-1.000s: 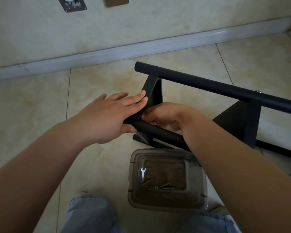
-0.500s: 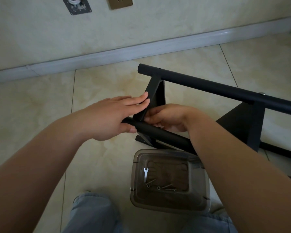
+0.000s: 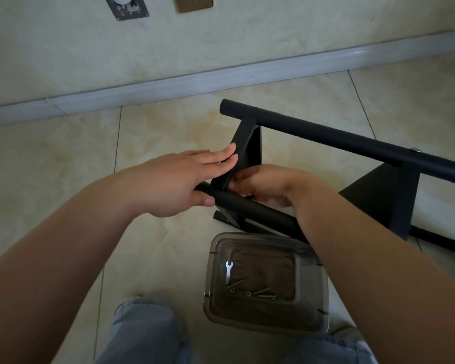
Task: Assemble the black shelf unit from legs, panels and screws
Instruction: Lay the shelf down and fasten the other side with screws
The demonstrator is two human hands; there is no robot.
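Shelf unit (image 3: 326, 158) lies sideways on tiled floor | your left hand (image 3: 174, 179) flat against panel (image 3: 244, 153), thumb on near leg (image 3: 250, 206) | right hand (image 3: 263, 185) curled there, grip unclear | stiff, smooth metal likely; hold legs near joints.

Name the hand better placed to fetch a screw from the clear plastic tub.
Probably right hand: its forearm crosses directly above the tub, and left hand is bracing the black panel and leg.

Bare forearms; light blue, seemingly denim trousers (image 3: 145, 334).
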